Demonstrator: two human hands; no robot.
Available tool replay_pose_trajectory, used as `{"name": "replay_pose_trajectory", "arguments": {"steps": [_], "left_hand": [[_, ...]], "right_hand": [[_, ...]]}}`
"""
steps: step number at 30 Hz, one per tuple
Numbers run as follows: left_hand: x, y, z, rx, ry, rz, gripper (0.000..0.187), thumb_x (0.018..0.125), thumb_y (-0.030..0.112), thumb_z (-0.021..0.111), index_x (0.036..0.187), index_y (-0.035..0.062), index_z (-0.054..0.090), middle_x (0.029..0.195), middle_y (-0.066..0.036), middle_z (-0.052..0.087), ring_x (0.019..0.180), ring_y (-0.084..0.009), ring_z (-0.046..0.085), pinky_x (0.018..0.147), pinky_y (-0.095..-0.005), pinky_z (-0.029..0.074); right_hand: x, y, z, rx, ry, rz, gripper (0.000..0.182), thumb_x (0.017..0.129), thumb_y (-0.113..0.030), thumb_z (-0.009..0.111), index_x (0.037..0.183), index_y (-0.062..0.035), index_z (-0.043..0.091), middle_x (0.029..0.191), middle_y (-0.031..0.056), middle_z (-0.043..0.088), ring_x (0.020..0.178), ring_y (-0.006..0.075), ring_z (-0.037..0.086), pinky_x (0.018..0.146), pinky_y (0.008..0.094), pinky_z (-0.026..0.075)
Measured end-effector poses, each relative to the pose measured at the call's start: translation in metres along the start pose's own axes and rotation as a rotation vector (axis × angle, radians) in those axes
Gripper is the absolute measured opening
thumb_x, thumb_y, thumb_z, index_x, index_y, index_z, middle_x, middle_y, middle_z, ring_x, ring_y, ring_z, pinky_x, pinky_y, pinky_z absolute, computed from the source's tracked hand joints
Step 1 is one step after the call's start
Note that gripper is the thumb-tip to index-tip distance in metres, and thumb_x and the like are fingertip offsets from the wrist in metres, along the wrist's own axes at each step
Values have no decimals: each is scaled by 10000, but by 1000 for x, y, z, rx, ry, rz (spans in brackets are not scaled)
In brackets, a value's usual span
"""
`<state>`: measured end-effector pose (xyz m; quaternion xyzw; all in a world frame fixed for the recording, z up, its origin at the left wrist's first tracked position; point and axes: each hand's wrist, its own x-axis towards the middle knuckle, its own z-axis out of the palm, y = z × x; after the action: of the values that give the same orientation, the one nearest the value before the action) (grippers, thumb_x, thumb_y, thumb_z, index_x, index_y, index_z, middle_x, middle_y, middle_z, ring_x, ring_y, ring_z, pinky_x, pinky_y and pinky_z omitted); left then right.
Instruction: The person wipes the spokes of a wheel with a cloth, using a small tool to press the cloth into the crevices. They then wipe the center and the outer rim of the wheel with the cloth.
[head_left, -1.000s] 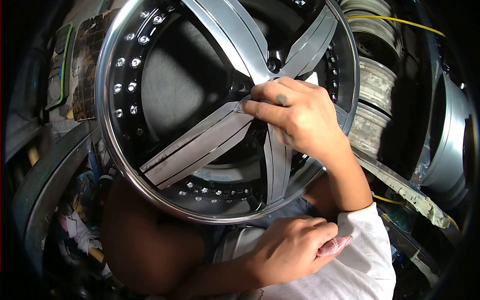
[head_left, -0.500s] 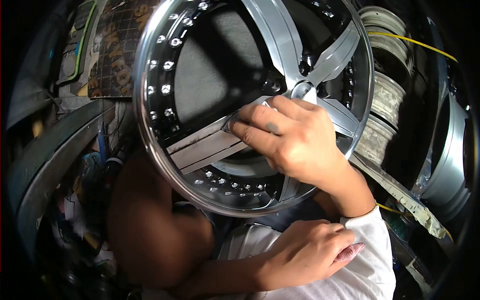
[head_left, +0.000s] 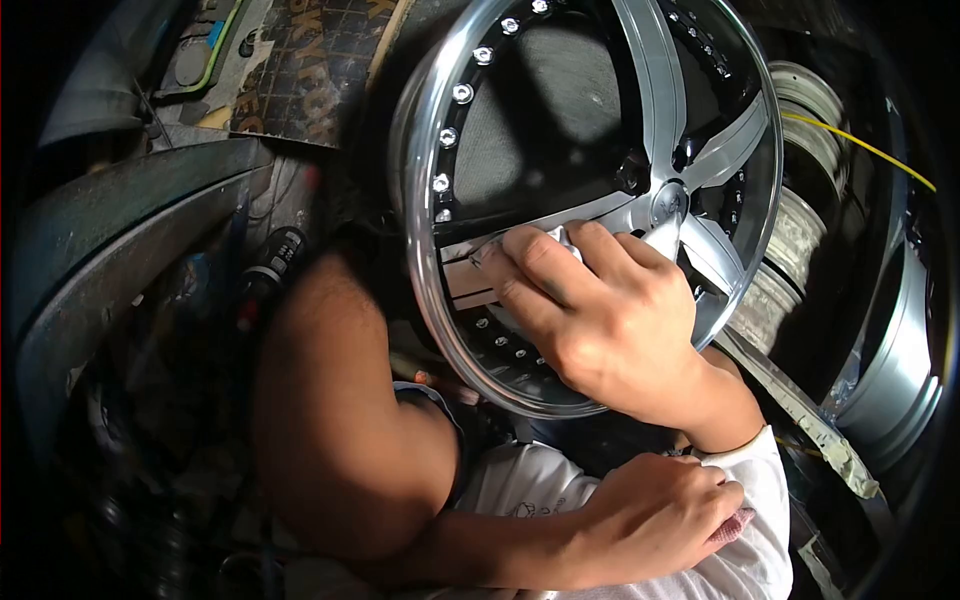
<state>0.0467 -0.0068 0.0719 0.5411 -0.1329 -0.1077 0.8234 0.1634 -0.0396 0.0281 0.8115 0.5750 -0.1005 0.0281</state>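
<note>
1. A large, round silver-and-black spoked wheel (head_left: 424,270) is seen in front of the person, its face turned to the camera. What it is supported by cannot be made out.
2. The polished lip is lined on its inner side with bright round bolts (head_left: 447,138); a silver round centre cap (head_left: 669,203) is set where the spokes meet.
3. The right hand (head_left: 620,325) is laid across the silver, dark-lined spoke (head_left: 468,282) at the left of the wheel, fingers bent and pointed toward the lip. A thin white folded material (head_left: 665,238) is gripped by it; one corner is left sticking out beside the cap. The fingertips are partly hidden.
4. The left hand (head_left: 665,512) is closed around a pink textured cloth (head_left: 733,526), only its end exposed. It is held below the wheel, just beside the white sleeve (head_left: 768,475) of the other arm.
5. A bare bent leg (head_left: 330,420) is seen at lower left, near a black cylindrical object (head_left: 275,258).
6. At right, worn grey metal wheels (head_left: 795,235) are lined up, crossed by a thin yellow cable (head_left: 860,143); a bright silver rim (head_left: 893,365) is placed farther out.
7. At upper left, a dark, grid-patterned board with brown lettering (head_left: 310,80) is noted.
</note>
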Motion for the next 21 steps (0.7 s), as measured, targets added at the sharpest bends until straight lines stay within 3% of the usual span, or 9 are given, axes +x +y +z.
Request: {"name": "replay_pose_trajectory", "arguments": {"steps": [2, 4, 6, 10, 14, 15, 17, 21], "left_hand": [[-4, 0, -2, -21, 13, 14, 223, 897, 218, 766, 879, 63, 606, 763, -92, 637, 697, -279, 685, 608, -401, 543], [-8, 0, -3, -35, 22, 21, 221, 894, 213, 767, 885, 64, 606, 766, -92, 637, 698, -283, 685, 608, -403, 543], [-11, 2, -4, -53, 33, 26, 219, 891, 208, 769, 890, 64, 605, 770, -93, 638, 698, -286, 685, 609, -405, 543], [-16, 4, -6, -88, 42, 25, 217, 885, 199, 773, 901, 64, 604, 778, -95, 640, 699, -293, 686, 610, -410, 543], [-17, 6, -5, -130, 53, 18, 217, 879, 189, 777, 912, 64, 603, 786, -97, 641, 699, -301, 686, 610, -414, 542], [-14, 7, -3, -139, 63, 16, 217, 877, 186, 778, 914, 64, 603, 788, -98, 641, 699, -302, 686, 611, -415, 542], [-11, 9, 0, -154, 79, 11, 218, 874, 182, 780, 920, 64, 603, 791, -99, 642, 700, -306, 686, 611, -417, 542], [3, 8, 1, -204, 144, -116, 217, 906, 142, 772, 1019, 62, 604, 842, -104, 653, 702, -303, 687, 604, -413, 531]], "right_hand": [[5, -2, 0, 11, -12, -19, 375, 722, -225, 701, 1076, -122, 767, 1098, -36, 671, 802, 136, 629, 601, 265, 539], [13, -6, 3, 16, 32, -24, 172, 732, -235, 680, 866, -131, 708, 942, -28, 587, 749, 146, 597, 582, 272, 507], [18, -10, 2, 26, 50, -20, 109, 737, -233, 672, 779, -134, 689, 876, -25, 561, 724, 152, 589, 573, 277, 497], [14, -6, 0, 154, 104, 30, 154, 741, -187, 693, 877, -128, 737, 940, -26, 637, 741, 152, 633, 581, 292, 533], [-33, 28, -26, 643, 239, 286, 373, 681, 53, 755, 1043, -31, 791, 972, 95, 730, 834, 245, 693, 697, 321, 547], [-50, 34, -33, 704, 288, 365, 308, 699, 62, 758, 1000, 8, 790, 936, 118, 734, 837, 242, 686, 764, 332, 537], [-97, 52, -33, 856, 370, 480, 261, 752, -92, 831, 967, 44, 773, 919, 153, 733, 856, 235, 675, 792, 335, 520], [-159, 56, -25, 1272, 418, 650, 325, 839, -195, 826, 1030, 19, 673, 1008, 183, 677, 907, 221, 636, 816, 317, 494]]}}
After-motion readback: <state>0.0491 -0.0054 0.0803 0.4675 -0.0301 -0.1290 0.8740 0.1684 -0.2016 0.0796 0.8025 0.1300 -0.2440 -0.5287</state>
